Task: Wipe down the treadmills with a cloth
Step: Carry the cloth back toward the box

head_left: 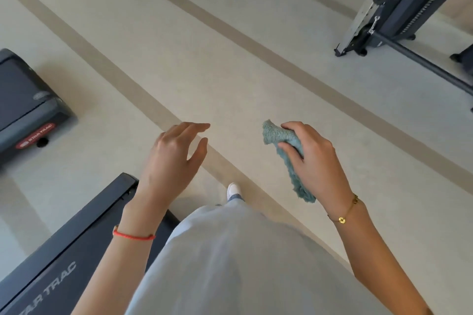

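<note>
The right hand (313,161) grips a teal cloth (288,158); its fingers (289,151) curl round the bunched fabric, one end sticking out ahead of the hand, the other hanging below the wrist. The left hand (174,158) holds nothing, fingers relaxed and loosely spread, over the floor (230,59). Neither hand touches any machine. One treadmill (64,250) lies at lower left, its rear corner beside the left forearm. A second treadmill (28,107) stands further left, well apart. A cable machine (399,5) stands at upper right.
</note>
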Demonstrator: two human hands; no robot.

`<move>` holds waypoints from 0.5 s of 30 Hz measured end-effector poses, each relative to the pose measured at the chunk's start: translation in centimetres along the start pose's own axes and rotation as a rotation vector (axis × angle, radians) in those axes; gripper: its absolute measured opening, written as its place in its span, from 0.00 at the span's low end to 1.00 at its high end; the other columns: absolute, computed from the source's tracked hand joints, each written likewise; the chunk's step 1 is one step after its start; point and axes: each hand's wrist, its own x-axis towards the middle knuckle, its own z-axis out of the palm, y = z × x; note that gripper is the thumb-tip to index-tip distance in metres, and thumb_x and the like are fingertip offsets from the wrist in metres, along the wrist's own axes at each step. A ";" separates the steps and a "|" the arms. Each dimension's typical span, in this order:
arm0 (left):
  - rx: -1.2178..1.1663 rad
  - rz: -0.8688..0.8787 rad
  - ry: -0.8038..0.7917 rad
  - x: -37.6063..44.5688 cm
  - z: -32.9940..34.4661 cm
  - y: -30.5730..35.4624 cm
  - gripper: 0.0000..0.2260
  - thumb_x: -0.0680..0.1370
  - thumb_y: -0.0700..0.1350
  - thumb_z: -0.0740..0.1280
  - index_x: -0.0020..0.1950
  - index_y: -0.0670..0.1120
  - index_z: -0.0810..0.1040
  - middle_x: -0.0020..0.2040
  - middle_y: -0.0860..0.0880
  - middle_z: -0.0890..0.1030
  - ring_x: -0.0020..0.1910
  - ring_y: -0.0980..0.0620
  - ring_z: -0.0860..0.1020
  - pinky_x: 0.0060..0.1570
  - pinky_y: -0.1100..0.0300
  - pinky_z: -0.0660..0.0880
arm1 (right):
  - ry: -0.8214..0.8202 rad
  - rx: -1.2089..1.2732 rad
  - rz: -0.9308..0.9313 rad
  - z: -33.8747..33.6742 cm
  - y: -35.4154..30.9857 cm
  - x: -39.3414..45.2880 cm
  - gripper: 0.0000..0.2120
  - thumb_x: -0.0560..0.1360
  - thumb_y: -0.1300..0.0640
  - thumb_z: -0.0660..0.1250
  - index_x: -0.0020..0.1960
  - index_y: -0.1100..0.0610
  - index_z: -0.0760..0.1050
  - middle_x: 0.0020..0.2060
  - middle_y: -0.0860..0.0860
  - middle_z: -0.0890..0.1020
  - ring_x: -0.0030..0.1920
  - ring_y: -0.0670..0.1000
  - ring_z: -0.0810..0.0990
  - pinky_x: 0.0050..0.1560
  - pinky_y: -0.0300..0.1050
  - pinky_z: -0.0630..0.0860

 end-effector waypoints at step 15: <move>0.011 -0.014 -0.024 33.5 5.5 -6.5 0.11 0.80 0.41 0.66 0.62 0.46 0.80 0.56 0.51 0.82 0.55 0.50 0.80 0.53 0.46 0.78 | 0.002 0.031 -0.013 -0.2 6.3 34.3 0.12 0.78 0.54 0.66 0.61 0.54 0.73 0.52 0.49 0.79 0.48 0.49 0.78 0.47 0.39 0.74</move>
